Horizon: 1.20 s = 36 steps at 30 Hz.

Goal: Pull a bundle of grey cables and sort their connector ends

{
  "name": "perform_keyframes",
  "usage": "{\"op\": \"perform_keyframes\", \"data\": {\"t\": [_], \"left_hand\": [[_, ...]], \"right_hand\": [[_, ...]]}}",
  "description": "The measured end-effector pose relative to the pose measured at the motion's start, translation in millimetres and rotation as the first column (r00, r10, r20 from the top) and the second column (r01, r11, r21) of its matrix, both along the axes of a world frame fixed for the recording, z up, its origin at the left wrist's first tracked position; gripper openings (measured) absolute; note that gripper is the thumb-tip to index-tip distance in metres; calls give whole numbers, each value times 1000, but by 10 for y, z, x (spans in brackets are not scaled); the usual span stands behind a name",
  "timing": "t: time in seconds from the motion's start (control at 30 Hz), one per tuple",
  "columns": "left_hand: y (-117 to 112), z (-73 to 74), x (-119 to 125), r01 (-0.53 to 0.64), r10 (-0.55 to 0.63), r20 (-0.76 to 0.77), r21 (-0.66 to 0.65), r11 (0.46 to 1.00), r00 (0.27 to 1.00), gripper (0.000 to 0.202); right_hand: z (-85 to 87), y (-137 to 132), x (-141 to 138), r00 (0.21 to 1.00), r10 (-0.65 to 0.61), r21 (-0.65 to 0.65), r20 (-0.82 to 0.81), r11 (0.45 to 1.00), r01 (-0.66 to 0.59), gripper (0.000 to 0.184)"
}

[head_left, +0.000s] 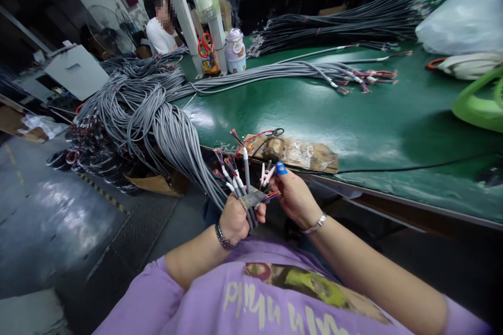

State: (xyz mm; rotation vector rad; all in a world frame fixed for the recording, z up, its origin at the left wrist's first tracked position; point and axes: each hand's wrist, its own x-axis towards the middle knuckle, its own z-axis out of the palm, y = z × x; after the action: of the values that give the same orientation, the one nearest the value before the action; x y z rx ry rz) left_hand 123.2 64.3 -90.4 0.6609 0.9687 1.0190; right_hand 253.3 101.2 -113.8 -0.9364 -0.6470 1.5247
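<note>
My left hand (234, 218) is closed round a bunch of grey cables (243, 194) whose stripped ends show coloured wires (226, 163) pointing up. My right hand (293, 196), with a blue cap (281, 168) on one fingertip, pinches the coloured wire ends beside a small pink clip (266, 174). Both hands sit just off the near edge of the green table (353, 115), above my lap. The gripped cables run up and left into a large hanging bundle (149, 115).
More grey cable bundles (346, 21) lie across the far table. A taped cardboard piece (302, 154) sits at the near edge. A white pillar (184, 10), a jar (234, 51), scissors (205, 44), a plastic bag (463, 21), a green object (481, 104). A person (161, 31) sits far left.
</note>
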Motion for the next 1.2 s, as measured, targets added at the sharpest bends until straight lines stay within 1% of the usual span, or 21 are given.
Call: {"op": "perform_keyframes", "data": {"t": [0.1,0.17,0.33,0.47,0.57,0.6,0.67,0.7,0.77,0.87,0.93,1.03,1.1,1.2], "left_hand": [[11,-22,18,-2,2,-3,11,1000,1000,44],[17,-38,28,-1,1,-4,15,1000,1000,44],[19,-83,30,12,-11,-24,16,1000,1000,43],[12,-112,19,17,-16,-49,26,1000,999,45],[-7,-115,2,7,-6,-54,23,1000,999,46],[-19,-116,-7,5,-4,-56,24,1000,998,46],[-53,-126,-26,8,-5,-62,38,999,998,45],[-74,-137,-36,13,-10,-69,50,999,998,44],[-117,-172,-56,31,-23,-101,76,997,995,44],[-165,-234,-77,46,-27,-173,103,994,985,45],[-182,-262,-86,66,-40,-216,115,991,976,45],[-189,-264,-96,151,-110,-271,136,979,956,42],[-184,-247,-103,241,-192,-306,130,962,932,41],[-169,-221,-118,354,-308,-326,92,931,894,41]], "right_hand": [[10,27,-9,987,137,-11,-81,990,-138,48],[31,51,-17,972,186,-24,-147,981,-191,49],[60,79,-53,975,124,-54,-185,989,-136,47],[68,64,-79,976,110,-56,-188,991,-123,46],[54,39,-56,967,136,-54,-215,987,-151,47],[41,26,-32,960,162,-55,-230,982,-179,48],[8,-9,43,937,252,-60,-243,960,-274,51],[-8,-29,92,921,316,-63,-228,939,-338,53],[-18,-66,199,886,442,-67,-141,888,-454,55],[56,-97,334,827,557,-37,78,830,-556,47],[154,-100,375,783,581,-9,224,804,-594,36],[286,-103,365,736,590,21,332,775,-631,26],[322,-118,332,713,595,18,370,763,-646,25],[305,-152,287,686,582,0,436,763,-647,25]]}}
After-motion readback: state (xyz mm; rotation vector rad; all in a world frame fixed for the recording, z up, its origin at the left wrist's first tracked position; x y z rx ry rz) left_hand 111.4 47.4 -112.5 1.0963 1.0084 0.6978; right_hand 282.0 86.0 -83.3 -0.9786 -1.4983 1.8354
